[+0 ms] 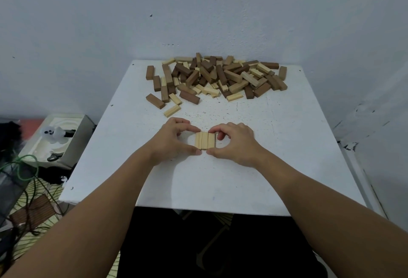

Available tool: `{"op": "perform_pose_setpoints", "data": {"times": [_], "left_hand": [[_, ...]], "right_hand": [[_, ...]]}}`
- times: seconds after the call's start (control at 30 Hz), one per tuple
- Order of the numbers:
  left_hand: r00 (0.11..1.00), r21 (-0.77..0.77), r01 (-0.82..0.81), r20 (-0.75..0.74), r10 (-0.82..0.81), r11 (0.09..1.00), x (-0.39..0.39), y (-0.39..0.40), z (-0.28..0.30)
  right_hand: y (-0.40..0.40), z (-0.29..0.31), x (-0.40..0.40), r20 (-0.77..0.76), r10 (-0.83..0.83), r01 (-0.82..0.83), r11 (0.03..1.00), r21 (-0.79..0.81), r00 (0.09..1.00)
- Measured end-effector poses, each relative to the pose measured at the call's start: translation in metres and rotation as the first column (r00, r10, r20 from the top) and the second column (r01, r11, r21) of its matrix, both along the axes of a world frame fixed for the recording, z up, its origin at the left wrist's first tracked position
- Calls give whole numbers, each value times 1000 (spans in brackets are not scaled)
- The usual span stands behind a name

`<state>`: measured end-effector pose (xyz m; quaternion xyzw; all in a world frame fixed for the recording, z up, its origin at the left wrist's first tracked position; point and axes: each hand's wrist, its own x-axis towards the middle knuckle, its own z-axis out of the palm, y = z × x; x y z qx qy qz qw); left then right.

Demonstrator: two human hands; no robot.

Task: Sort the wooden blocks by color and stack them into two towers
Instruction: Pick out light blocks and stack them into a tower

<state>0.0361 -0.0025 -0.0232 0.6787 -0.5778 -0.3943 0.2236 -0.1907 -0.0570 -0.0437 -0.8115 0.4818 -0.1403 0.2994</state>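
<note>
Near the middle of the white table (276,156), three light wooden blocks (205,140) lie flat side by side, long sides touching, forming one small row. Both hands close on this row. The left hand (174,138) pinches its left edge, with a forefinger at the far corner and the thumb at the near corner. The right hand (235,142) does the same from the right edge, fingers curled, thumb tip at the near corner just beside the left thumb.

Beyond the row, along the table's far edge by the pale wall (198,8), sits the mixed pile of blocks (217,77): dark brown and light pieces heaped and crossed over one another, too many and too overlapped to count. A few lie loose at the pile's near-left fringe, among them a dark block (155,101) and a light block (172,110), both apart from the heap and well apart from the row.

No writing or label can be read on any block or on the table.

Left of the table, on the floor, stands an open box with a moulded white insert (64,136), and green cable (26,167) loops nearer the camera beside it. Dark fabric shows under the table's near edge.
</note>
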Motion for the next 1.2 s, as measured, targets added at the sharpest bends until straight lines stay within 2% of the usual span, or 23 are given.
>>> {"op": "perform_pose_setpoints", "data": {"times": [0.23,0.47,1.2], "left_hand": [[999,41,1,-32,0,999,-2,-2,1],[1000,33,12,16,-13,999,-6,-4,1],[1000,35,-11,-22,11,999,-6,-3,-3]], "right_hand": [[0,-2,0,-29,11,-12,1000,-22,1000],[0,-6,0,-25,10,-12,999,-41,1000],[2,-5,1,-58,22,-25,998,-61,998]]}}
